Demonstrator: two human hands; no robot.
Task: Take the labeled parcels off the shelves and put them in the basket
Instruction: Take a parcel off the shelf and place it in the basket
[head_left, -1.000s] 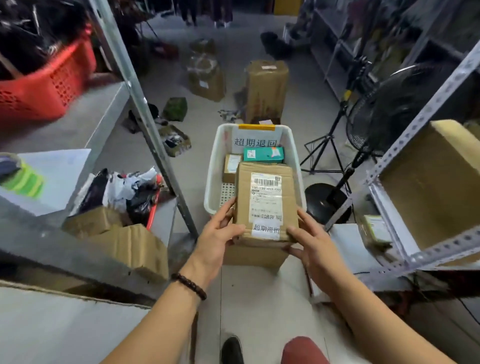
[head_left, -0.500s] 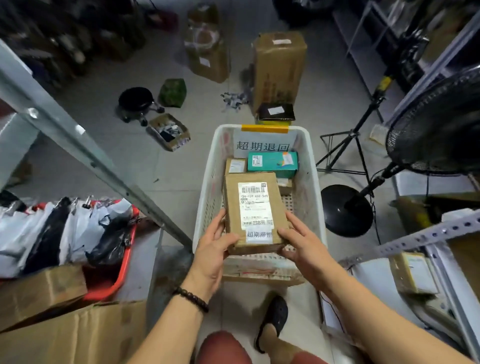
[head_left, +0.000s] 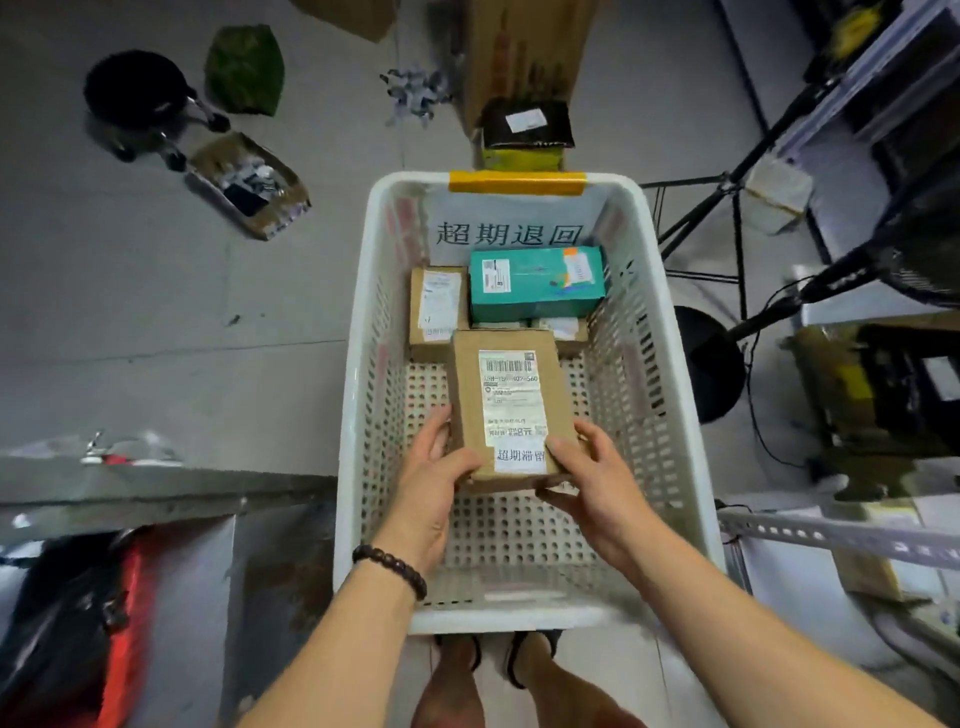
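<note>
A brown cardboard parcel with a white shipping label is held low inside the white plastic basket, over its perforated bottom. My left hand grips its near left corner and my right hand grips its near right corner. At the basket's far end lie a teal box and a smaller brown labeled parcel, with another parcel partly hidden under the teal box. Whether the held parcel touches the bottom, I cannot tell.
A grey metal shelf with a red crate below stands at my left. Shelving rails, a fan stand base and a tripod crowd the right. Cardboard boxes, a black stool and litter lie beyond the basket.
I have leaned over the basket and lowered the parcel from above its rim down inside it. Both hands keep their hold.
</note>
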